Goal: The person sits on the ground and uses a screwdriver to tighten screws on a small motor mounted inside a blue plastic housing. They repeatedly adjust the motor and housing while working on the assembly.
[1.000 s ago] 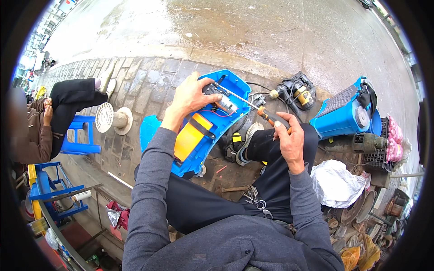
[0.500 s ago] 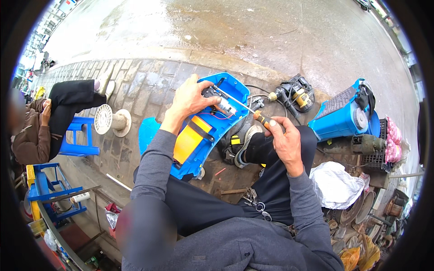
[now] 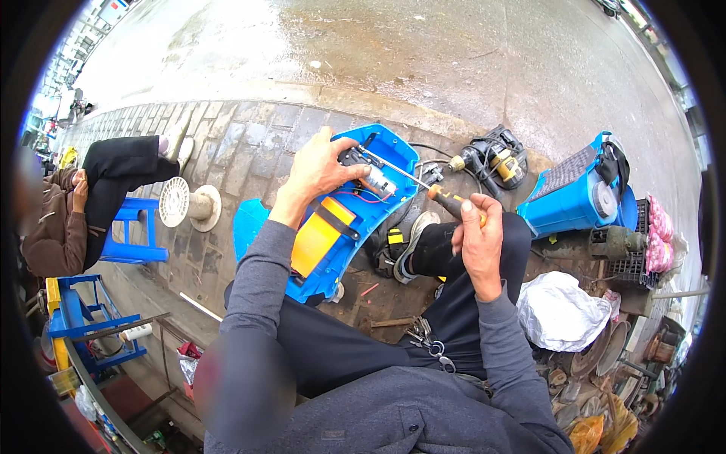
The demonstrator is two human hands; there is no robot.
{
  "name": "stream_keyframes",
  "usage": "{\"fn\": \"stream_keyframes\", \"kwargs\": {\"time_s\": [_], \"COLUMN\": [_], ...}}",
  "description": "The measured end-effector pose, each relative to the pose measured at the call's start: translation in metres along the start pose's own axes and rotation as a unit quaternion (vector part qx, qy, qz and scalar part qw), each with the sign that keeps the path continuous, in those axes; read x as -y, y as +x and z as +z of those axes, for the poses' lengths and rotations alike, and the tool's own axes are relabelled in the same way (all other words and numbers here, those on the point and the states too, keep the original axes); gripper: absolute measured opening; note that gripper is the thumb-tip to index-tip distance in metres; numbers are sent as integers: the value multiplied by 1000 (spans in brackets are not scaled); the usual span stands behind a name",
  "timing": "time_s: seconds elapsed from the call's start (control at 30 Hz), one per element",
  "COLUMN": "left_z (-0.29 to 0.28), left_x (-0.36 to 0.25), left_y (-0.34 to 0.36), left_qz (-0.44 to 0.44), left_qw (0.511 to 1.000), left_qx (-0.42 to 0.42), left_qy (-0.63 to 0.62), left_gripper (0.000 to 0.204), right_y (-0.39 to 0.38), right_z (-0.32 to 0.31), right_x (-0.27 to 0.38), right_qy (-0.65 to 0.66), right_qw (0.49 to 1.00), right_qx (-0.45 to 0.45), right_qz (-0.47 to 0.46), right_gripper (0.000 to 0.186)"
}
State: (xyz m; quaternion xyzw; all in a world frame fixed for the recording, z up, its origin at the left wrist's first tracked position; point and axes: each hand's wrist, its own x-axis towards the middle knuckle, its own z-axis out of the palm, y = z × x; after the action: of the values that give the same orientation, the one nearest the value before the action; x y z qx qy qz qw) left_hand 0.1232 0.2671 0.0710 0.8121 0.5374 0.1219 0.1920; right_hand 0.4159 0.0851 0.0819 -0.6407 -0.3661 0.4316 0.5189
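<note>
A blue plastic housing point(image 3: 398, 151) lies open across my left thigh, with a yellow block point(image 3: 318, 246) under a black strap inside it. My left hand point(image 3: 321, 170) is closed on a small motor pump point(image 3: 376, 181) at the far end of the housing, thumb and index finger at its dark head. Thin red wires run from the silver motor body. In my right hand point(image 3: 480, 238) is a screwdriver point(image 3: 446, 200) with an orange and black handle, gripped near its butt end. Its shaft slants up left to the pump head; the tip's exact seating is too small to make out.
Beyond my knee lies a corded power tool point(image 3: 495, 159). A blue tank point(image 3: 571, 189) stands at right, near a white bag point(image 3: 563, 310) and scrap parts. At left, a seated person point(image 3: 64, 219) is by a blue stool point(image 3: 140, 234) and a white spool point(image 3: 193, 204).
My right hand has shifted back along the screwdriver toward the handle's end, and the handle has moved slightly right. My left hand stays on the motor pump.
</note>
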Motion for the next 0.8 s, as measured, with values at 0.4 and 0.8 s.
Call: {"fn": "stream_keyframes", "kwargs": {"time_s": [0.4, 0.8], "left_z": [1, 1], "left_x": [1, 1], "left_y": [0, 0], "left_qz": [-1, 9], "left_qw": [1000, 1000], "left_qx": [1, -5], "left_qy": [1, 4], "left_gripper": [68, 68], "right_y": [-4, 1], "right_z": [3, 6], "right_x": [12, 15], "right_qy": [-32, -54], "right_qw": [999, 997], "right_qx": [-26, -44], "right_qz": [12, -31], "right_gripper": [48, 42]}}
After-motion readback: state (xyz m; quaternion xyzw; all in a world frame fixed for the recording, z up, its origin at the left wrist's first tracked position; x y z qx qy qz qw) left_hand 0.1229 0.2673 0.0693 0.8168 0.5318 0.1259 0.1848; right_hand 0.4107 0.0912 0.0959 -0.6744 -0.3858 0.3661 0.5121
